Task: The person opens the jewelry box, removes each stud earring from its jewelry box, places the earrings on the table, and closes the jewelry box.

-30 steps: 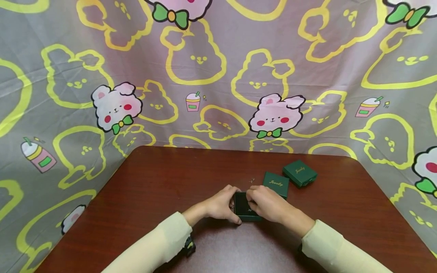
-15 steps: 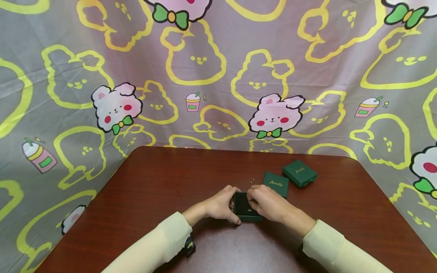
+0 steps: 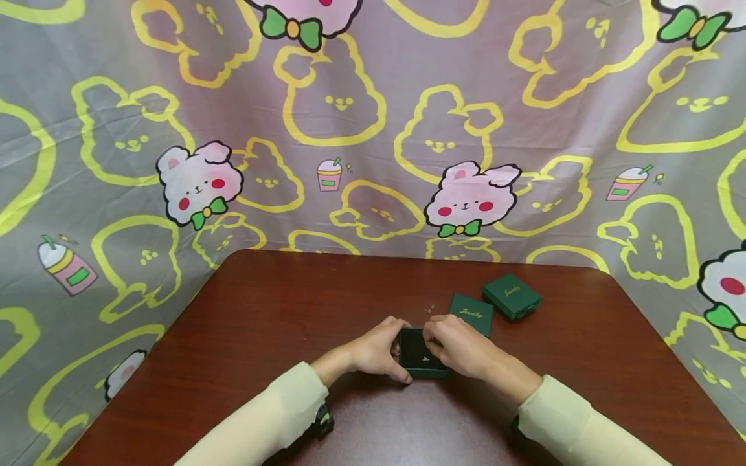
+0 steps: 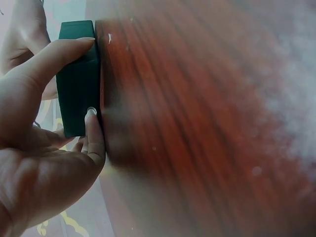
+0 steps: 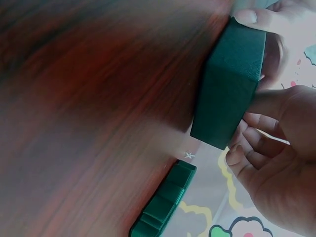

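A small green jewelry box (image 3: 425, 373) stands uncovered on the table, its black insert (image 3: 412, 353) facing up. A tiny silvery star-shaped piece (image 3: 426, 359) sits on that insert. My left hand (image 3: 373, 353) grips the box's left side, with the thumb at the near corner and a fingertip low on the green wall (image 4: 76, 98). Curled over the right part of the insert is my right hand (image 3: 463, 349), its thumb and index fingertips close together at the surface. Whatever lies between those fingertips is hidden, also in the right wrist view.
Just behind the right hand lies a green square lid (image 3: 471, 315) with gold lettering. Another green box (image 3: 511, 296) is farther back right. A tiny silvery piece (image 3: 430, 309) lies on the brown table (image 3: 280, 291). A patterned cloth (image 3: 373, 162) hangs behind.
My right hand shifts very slightly at the insert, and a little more of the black surface shows beside it. The left hand and the box stay put.
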Demonstrator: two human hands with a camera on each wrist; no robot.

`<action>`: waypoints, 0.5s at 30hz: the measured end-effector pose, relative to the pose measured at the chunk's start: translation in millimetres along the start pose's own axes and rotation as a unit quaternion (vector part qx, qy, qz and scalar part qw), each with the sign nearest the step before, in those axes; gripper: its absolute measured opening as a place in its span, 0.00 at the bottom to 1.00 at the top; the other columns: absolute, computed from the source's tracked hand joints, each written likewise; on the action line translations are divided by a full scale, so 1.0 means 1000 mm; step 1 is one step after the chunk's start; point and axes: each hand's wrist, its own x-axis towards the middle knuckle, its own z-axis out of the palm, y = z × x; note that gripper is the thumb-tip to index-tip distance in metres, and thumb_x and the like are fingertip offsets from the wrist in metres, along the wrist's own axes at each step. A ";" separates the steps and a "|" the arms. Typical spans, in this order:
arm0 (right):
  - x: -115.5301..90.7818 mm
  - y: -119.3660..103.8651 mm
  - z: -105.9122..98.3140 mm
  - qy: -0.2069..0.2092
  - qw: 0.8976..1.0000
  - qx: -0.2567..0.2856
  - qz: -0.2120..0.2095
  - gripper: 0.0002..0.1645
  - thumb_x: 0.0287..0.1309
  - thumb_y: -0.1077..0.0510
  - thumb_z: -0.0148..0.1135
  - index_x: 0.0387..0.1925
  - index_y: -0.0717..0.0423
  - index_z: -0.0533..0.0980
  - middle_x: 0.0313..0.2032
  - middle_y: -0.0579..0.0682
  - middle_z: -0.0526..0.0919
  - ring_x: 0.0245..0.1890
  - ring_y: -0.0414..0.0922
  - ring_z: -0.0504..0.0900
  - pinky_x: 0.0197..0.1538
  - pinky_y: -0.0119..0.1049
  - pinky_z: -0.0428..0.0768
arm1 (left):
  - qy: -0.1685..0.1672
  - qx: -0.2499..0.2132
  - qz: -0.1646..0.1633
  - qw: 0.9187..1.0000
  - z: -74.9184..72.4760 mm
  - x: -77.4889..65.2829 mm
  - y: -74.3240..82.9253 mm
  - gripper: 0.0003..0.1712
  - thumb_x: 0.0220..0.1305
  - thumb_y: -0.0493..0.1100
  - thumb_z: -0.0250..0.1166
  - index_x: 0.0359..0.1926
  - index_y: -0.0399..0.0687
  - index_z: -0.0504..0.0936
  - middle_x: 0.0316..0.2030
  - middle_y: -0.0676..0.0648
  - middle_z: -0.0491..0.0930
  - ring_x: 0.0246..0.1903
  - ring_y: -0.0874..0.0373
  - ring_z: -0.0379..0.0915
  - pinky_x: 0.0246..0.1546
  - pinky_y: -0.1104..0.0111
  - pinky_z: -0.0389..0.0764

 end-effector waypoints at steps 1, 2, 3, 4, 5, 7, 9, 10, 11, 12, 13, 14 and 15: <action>0.000 0.000 0.000 0.001 1.000 0.000 -0.001 0.12 0.59 0.71 0.66 0.28 0.52 0.78 0.28 0.41 0.76 0.26 0.33 0.72 0.30 0.28 0.74 | -0.001 0.001 0.000 1.000 0.000 0.000 0.000 0.47 0.40 0.43 0.87 0.61 0.43 0.72 0.47 0.49 0.68 0.41 0.60 0.68 0.43 0.71 0.73; 0.000 0.000 0.000 0.002 1.000 0.000 -0.002 0.12 0.59 0.71 0.66 0.27 0.52 0.78 0.28 0.40 0.76 0.26 0.33 0.72 0.30 0.28 0.74 | -0.001 0.000 0.000 1.000 0.000 0.000 0.000 0.47 0.40 0.43 0.87 0.61 0.43 0.72 0.47 0.49 0.68 0.41 0.60 0.68 0.43 0.71 0.73; 0.000 0.000 0.000 0.003 1.000 0.000 -0.002 0.12 0.58 0.71 0.66 0.27 0.52 0.78 0.28 0.40 0.76 0.26 0.33 0.72 0.30 0.28 0.74 | -0.002 -0.002 -0.001 1.000 0.000 0.000 0.000 0.47 0.40 0.43 0.87 0.61 0.43 0.72 0.47 0.49 0.68 0.41 0.60 0.68 0.43 0.71 0.73; 0.000 0.000 0.000 0.005 1.000 -0.001 -0.003 0.12 0.58 0.71 0.66 0.27 0.52 0.78 0.28 0.40 0.76 0.26 0.33 0.72 0.30 0.28 0.74 | -0.001 -0.003 -0.001 1.000 0.000 0.000 0.000 0.47 0.40 0.43 0.87 0.61 0.43 0.72 0.47 0.49 0.68 0.41 0.60 0.68 0.43 0.71 0.74; 0.000 0.000 -0.001 0.007 1.000 -0.001 -0.004 0.12 0.58 0.71 0.67 0.27 0.52 0.78 0.28 0.40 0.76 0.26 0.33 0.72 0.30 0.28 0.74 | -0.001 -0.004 -0.001 1.000 0.000 -0.001 0.000 0.47 0.40 0.42 0.87 0.60 0.43 0.72 0.47 0.48 0.68 0.41 0.60 0.68 0.43 0.71 0.74; 0.000 0.001 -0.002 0.009 1.000 -0.001 -0.003 0.11 0.58 0.71 0.67 0.27 0.53 0.78 0.28 0.41 0.76 0.26 0.33 0.72 0.30 0.28 0.74 | 0.001 -0.004 -0.001 1.000 -0.001 -0.001 0.000 0.47 0.39 0.42 0.87 0.60 0.42 0.72 0.47 0.48 0.68 0.41 0.60 0.68 0.44 0.71 0.73; 0.000 0.001 -0.003 0.009 1.000 0.000 0.001 0.10 0.58 0.70 0.68 0.28 0.53 0.79 0.28 0.41 0.76 0.26 0.33 0.72 0.30 0.28 0.74 | 0.002 -0.003 -0.001 1.000 0.000 -0.001 0.000 0.47 0.39 0.42 0.87 0.60 0.42 0.72 0.47 0.47 0.68 0.41 0.60 0.68 0.44 0.71 0.73; 0.000 0.001 -0.003 0.007 1.000 0.000 0.003 0.10 0.59 0.70 0.67 0.28 0.53 0.79 0.28 0.41 0.75 0.26 0.32 0.72 0.30 0.28 0.74 | 0.002 -0.002 -0.001 1.000 0.000 -0.001 0.000 0.47 0.39 0.42 0.87 0.60 0.42 0.72 0.47 0.47 0.68 0.41 0.60 0.68 0.44 0.71 0.73; 0.000 0.001 -0.003 0.006 1.000 0.002 0.005 0.10 0.59 0.70 0.67 0.28 0.53 0.79 0.28 0.41 0.75 0.26 0.32 0.72 0.30 0.28 0.74 | 0.002 -0.001 0.000 1.000 0.000 -0.001 0.000 0.47 0.39 0.42 0.87 0.60 0.42 0.72 0.47 0.48 0.68 0.41 0.60 0.68 0.44 0.71 0.73; 0.000 0.001 -0.003 0.004 1.000 0.003 0.007 0.10 0.59 0.70 0.67 0.28 0.53 0.79 0.28 0.41 0.75 0.25 0.32 0.72 0.30 0.28 0.74 | 0.001 0.000 0.000 1.000 0.000 -0.001 0.000 0.47 0.39 0.42 0.87 0.60 0.42 0.72 0.47 0.48 0.68 0.40 0.60 0.68 0.44 0.71 0.73; 0.000 0.001 -0.003 0.002 1.000 0.004 0.009 0.10 0.59 0.70 0.67 0.28 0.53 0.79 0.28 0.41 0.75 0.25 0.32 0.71 0.30 0.28 0.74 | 0.001 0.001 0.001 1.000 0.000 -0.001 -0.001 0.47 0.39 0.43 0.87 0.60 0.42 0.72 0.47 0.48 0.68 0.40 0.60 0.68 0.43 0.71 0.73; 0.000 0.001 -0.003 0.000 1.000 0.005 0.010 0.10 0.60 0.69 0.67 0.28 0.53 0.78 0.28 0.41 0.75 0.25 0.32 0.71 0.30 0.28 0.74 | 0.000 0.001 0.001 1.000 0.000 -0.001 -0.001 0.47 0.39 0.43 0.87 0.60 0.43 0.72 0.47 0.48 0.68 0.40 0.61 0.68 0.43 0.71 0.73; -0.001 0.001 -0.003 -0.001 1.000 0.005 0.010 0.10 0.60 0.69 0.67 0.28 0.53 0.78 0.28 0.41 0.75 0.25 0.32 0.71 0.30 0.28 0.74 | -0.001 0.001 0.001 1.000 0.000 -0.001 -0.001 0.47 0.40 0.43 0.87 0.60 0.43 0.72 0.46 0.49 0.68 0.40 0.61 0.68 0.43 0.72 0.73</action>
